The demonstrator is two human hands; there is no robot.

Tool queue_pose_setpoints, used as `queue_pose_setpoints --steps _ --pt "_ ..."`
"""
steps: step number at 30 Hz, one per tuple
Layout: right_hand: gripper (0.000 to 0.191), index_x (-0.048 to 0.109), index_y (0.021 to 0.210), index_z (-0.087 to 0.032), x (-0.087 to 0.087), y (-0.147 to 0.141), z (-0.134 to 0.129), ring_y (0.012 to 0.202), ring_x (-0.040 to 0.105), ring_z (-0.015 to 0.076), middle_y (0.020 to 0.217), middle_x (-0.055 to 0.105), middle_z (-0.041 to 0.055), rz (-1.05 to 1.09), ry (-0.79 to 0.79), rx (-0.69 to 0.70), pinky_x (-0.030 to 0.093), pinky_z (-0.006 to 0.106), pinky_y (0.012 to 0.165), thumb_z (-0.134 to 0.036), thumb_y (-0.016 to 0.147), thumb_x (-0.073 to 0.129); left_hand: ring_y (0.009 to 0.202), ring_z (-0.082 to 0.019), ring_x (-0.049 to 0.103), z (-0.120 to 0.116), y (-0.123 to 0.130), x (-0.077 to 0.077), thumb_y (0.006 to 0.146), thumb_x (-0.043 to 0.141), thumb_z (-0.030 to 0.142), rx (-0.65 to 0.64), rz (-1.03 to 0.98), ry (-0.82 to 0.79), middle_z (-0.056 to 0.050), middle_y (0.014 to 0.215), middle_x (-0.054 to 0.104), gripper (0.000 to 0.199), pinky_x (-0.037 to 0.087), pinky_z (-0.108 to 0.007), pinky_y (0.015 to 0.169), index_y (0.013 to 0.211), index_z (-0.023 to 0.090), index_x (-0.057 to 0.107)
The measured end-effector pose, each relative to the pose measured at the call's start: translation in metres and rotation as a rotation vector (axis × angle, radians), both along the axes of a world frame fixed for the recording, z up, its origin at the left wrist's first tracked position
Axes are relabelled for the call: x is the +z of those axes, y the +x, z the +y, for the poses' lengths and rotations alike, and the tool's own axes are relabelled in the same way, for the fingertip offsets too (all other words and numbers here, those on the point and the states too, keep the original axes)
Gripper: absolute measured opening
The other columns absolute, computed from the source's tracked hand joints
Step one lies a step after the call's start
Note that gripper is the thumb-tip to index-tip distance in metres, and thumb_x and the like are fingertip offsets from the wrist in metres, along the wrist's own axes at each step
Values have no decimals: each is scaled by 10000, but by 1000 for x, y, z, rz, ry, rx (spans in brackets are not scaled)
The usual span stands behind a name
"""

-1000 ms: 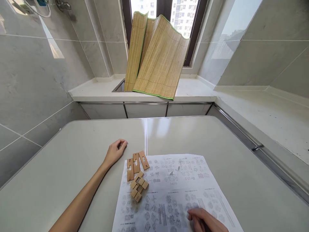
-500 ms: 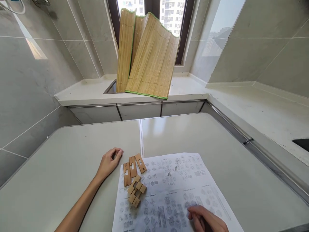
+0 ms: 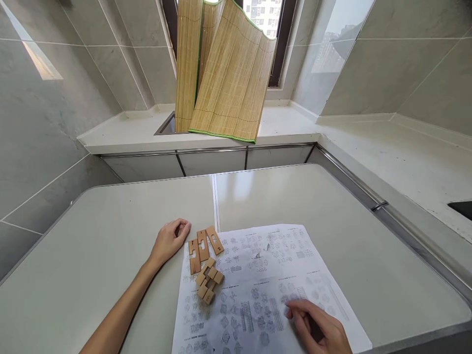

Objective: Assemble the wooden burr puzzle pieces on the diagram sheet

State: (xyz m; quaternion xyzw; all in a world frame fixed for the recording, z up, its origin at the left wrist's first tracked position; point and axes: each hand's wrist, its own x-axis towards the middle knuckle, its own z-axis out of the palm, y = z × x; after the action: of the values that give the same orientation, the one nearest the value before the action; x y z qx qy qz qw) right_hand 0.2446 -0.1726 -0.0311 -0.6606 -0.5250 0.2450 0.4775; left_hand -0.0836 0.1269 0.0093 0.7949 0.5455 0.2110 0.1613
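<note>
My left hand [image 3: 171, 240] rests on the table with its fingers curled, just left of three flat wooden pieces with cut-outs [image 3: 202, 246]. Below those pieces, a cluster of notched wooden blocks [image 3: 209, 281] sits on a large printed sheet [image 3: 291, 265]. The flat pieces overlap the sheet's upper left corner. My right hand [image 3: 317, 324] lies over the lower right part of the sheet, fingers curled and thumb near the index finger. Whether anything is inside either hand's curled fingers cannot be made out.
The pale table [image 3: 140, 216] has a seam down its middle. Behind it, a folded bamboo mat [image 3: 228, 78] leans before the window on a white counter [image 3: 129, 130]. A metal rail [image 3: 350, 177] runs along the right counter.
The view has tilted slightly down, so the background sits higher in the picture. More of my right hand shows. The wooden pieces and the sheet keep their arrangement.
</note>
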Motion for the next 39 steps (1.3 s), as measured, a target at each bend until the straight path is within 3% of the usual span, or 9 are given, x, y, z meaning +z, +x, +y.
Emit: queue_pose_setpoints --steps 9,17,23,31,39 --pt "316 760 1002 -261 -1 5 -1 578 663 186 813 760 49 12 -45 5 568 257 523 -517 1025 576 569 -204 518 1 9 -7 934 486 400 24 152 47 16 615 545 251 291 -307 593 730 253 478" --pt "359 762 993 -249 7 8 2 588 647 180 812 763 48 10 -70 14 547 261 532 -537 1033 552 500 -171 419 1 8 -7 928 437 354 35 164 68 41 592 440 251 275 -293 585 722 253 336" --pt "350 764 1018 -265 12 10 0 652 668 184 874 778 43 55 -163 13 536 259 571 -551 1022 561 507 -156 394 0 9 -9 930 438 315 20 166 92 51 606 438 218 280 -283 597 745 249 343" --pt "366 763 995 -267 18 9 1 649 654 190 858 776 38 72 -173 -18 548 274 596 -566 1018 554 503 -153 399 2 10 -11 927 465 313 5 158 105 60 587 432 211 299 -278 591 749 247 374" --pt "317 772 1033 -256 12 22 0 663 693 181 897 796 48 61 -200 80 574 247 600 -506 1025 577 510 -152 403 2 10 -12 926 480 325 11 142 103 62 593 456 214 305 -276 591 755 247 378"
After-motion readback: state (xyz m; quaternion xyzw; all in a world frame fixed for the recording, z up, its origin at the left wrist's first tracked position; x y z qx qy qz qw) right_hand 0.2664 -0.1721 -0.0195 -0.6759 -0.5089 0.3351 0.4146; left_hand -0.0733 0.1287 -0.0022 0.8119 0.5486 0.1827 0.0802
